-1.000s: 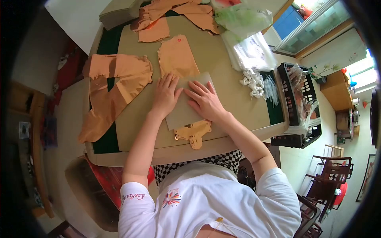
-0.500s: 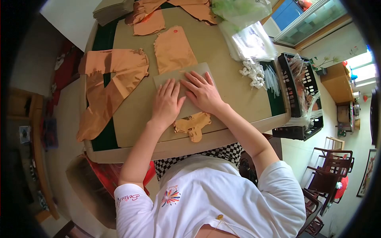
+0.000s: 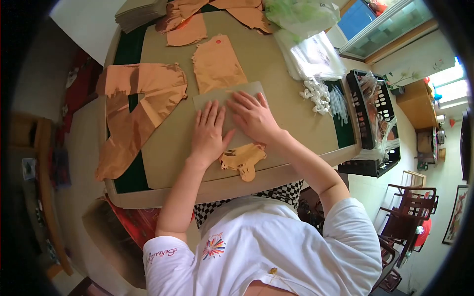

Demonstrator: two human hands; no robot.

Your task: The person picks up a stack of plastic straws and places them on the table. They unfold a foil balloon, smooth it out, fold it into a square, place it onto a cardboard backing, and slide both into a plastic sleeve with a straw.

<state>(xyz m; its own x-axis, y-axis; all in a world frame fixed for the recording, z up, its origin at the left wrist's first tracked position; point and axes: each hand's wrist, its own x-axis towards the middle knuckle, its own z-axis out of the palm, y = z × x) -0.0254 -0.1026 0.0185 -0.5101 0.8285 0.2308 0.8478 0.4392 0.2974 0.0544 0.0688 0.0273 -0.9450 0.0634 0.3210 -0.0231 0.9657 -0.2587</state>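
Note:
My left hand [image 3: 209, 132] lies flat on a grey-beige card sheet [image 3: 211, 94], fingers stretched out. Beside it, my right hand [image 3: 254, 118] rests on the same sheet with its fingers spread. A deflated copper foil balloon [image 3: 217, 64] lies flat, its lower end reaching the sheet's far edge. From under the near edge, between my wrists, sticks out a crumpled copper foil part [image 3: 243, 159] with a rounded tab. What lies beneath the sheet is hidden.
Another flat foil balloon [image 3: 143, 106] is at the left, with more foil pieces [image 3: 186, 33] at the far edge. At the right are clear plastic bags [image 3: 313, 55], a white string bundle [image 3: 315, 96], thin straws [image 3: 338, 104] and a black crate [image 3: 363, 116]. A card stack [image 3: 140, 14] stands far left.
Both hands stay flat on the card sheet, with the right one shifted slightly. The whole view has moved a little, so most things sit slightly lower.

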